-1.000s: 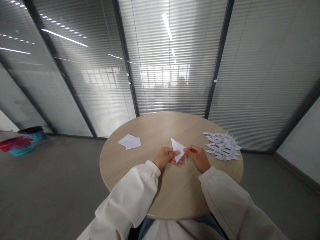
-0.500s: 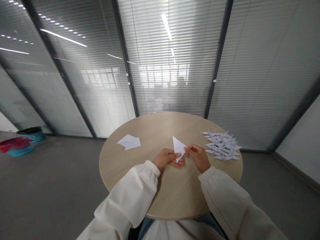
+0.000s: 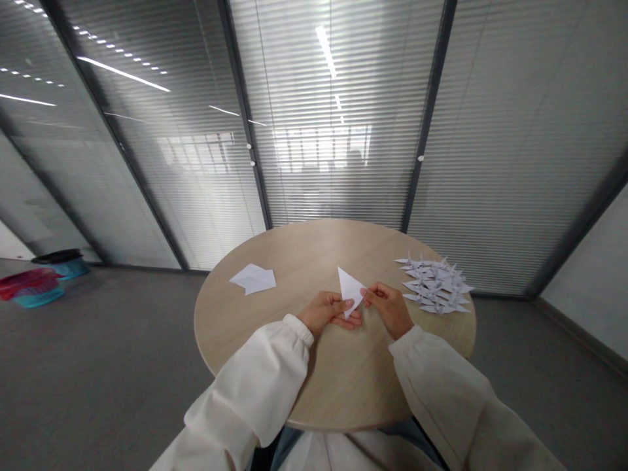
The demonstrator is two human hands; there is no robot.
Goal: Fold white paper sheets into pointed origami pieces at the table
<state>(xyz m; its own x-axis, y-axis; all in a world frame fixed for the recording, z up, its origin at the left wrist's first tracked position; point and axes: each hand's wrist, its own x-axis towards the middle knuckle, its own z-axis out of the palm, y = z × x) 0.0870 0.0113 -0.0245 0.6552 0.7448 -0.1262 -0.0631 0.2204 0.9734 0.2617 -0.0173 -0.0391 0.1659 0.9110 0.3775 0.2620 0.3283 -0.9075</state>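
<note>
A white paper folded into a triangle (image 3: 348, 288) is held just above the round wooden table (image 3: 294, 366), its tip pointing away from me. My left hand (image 3: 326, 312) pinches the paper's lower left edge with thumb and fingers closed. My right hand (image 3: 390, 307) pinches its right corner, fingers curled. Both hands meet near the table's middle, in cream sleeves.
A heap of several folded white paper cranes (image 3: 434, 282) lies at the table's right. Flat white paper sheets (image 3: 254, 279) lie at the left. Glass walls with blinds stand behind. Coloured bins (image 3: 36, 284) sit on the floor far left.
The triangle has tilted slightly and shifted a little upward between my hands; both hands keep their pinch on it.
</note>
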